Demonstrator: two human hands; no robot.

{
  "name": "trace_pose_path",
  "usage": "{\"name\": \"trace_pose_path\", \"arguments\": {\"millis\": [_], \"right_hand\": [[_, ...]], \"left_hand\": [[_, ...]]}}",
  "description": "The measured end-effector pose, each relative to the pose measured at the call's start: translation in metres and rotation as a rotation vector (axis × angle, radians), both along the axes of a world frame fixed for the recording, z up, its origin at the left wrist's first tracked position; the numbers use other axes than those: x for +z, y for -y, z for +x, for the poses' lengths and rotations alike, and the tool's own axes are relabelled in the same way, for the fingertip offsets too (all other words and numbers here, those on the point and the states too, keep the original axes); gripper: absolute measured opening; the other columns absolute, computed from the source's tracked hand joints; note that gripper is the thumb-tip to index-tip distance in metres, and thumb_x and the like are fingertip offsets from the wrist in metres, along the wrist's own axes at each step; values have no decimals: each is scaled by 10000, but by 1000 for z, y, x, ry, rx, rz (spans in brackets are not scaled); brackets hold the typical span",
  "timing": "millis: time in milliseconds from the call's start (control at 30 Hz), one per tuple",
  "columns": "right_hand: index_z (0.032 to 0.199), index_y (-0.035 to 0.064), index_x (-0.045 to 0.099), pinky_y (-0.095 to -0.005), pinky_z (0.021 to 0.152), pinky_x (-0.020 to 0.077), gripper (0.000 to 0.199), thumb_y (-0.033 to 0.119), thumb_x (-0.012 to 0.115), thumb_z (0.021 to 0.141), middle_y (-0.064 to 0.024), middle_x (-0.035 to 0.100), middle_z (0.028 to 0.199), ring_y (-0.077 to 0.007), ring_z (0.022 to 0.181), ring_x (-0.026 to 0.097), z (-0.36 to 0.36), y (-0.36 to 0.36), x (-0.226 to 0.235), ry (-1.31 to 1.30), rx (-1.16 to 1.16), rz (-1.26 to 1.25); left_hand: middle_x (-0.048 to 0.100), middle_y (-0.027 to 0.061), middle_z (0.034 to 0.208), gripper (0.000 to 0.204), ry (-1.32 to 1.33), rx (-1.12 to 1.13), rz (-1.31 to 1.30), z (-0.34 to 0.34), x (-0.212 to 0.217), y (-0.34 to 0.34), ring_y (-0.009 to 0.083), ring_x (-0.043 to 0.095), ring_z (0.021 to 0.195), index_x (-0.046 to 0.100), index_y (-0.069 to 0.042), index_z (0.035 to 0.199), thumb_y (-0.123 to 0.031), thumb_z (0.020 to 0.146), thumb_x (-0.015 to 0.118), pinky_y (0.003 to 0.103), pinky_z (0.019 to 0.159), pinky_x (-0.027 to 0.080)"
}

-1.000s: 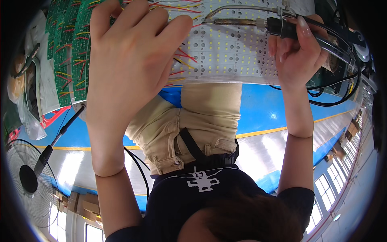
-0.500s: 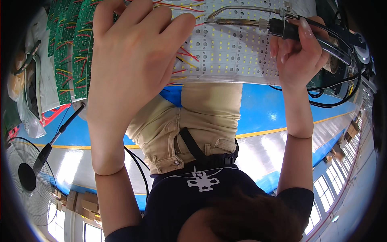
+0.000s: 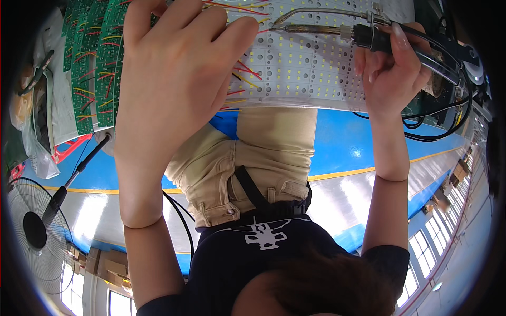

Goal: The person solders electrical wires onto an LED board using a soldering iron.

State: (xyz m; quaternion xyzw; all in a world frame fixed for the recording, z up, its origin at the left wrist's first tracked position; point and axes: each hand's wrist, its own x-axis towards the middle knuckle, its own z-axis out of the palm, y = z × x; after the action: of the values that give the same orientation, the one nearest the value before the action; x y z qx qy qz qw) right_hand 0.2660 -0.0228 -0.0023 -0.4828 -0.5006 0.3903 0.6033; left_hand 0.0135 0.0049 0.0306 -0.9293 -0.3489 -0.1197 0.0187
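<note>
My right hand (image 3: 392, 79) grips a soldering iron (image 3: 316, 30), whose dark tip points left. A thin curved metal feed tube (image 3: 311, 10) is clamped along it and ends beside the tip. Beneath lies a white LED board (image 3: 295, 68) dotted with small yellow chips and round holes. My left hand (image 3: 174, 79) is closed over the board's left part, its fingers bent. A short red wire (image 3: 263, 31) sticks out from its forefinger toward the iron's tip. The hand hides the wire's other end and the fingertips. Other red and yellow wires (image 3: 245, 71) show beside the hand.
Green circuit boards (image 3: 87, 63) with red and yellow wires lie in rows at left. Black cables (image 3: 458, 124) loop down at right from the iron. A standing fan (image 3: 37, 229) is at lower left, and a clear plastic bag (image 3: 39, 152) hangs at the table's left end.
My left hand has shifted very slightly to the right, along with the wires and board. The iron stays beside the red wire's end, and my right hand keeps its grip.
</note>
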Motion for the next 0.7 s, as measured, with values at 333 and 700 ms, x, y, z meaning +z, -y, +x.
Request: {"name": "trace_pose_path", "arguments": {"millis": [333,700], "right_hand": [[886,39,528,-302,338,347,104,86,472,960,-18,325,421,-104,303,269,-3,0,0,34,-29,36],[881,37,540,-318,336,348,125,109,475,960,-18,320,416,-111,304,261,-2,-1,-1,16,-47,23]], "left_hand": [[544,23,810,146,-11,0,-4,1,1,1,232,547,842,572,-127,934,-92,805,631,433,875,366],[554,20,826,178,-9,1,-10,-2,0,0,232,551,859,585,-131,967,-89,802,636,441,892,366]]}}
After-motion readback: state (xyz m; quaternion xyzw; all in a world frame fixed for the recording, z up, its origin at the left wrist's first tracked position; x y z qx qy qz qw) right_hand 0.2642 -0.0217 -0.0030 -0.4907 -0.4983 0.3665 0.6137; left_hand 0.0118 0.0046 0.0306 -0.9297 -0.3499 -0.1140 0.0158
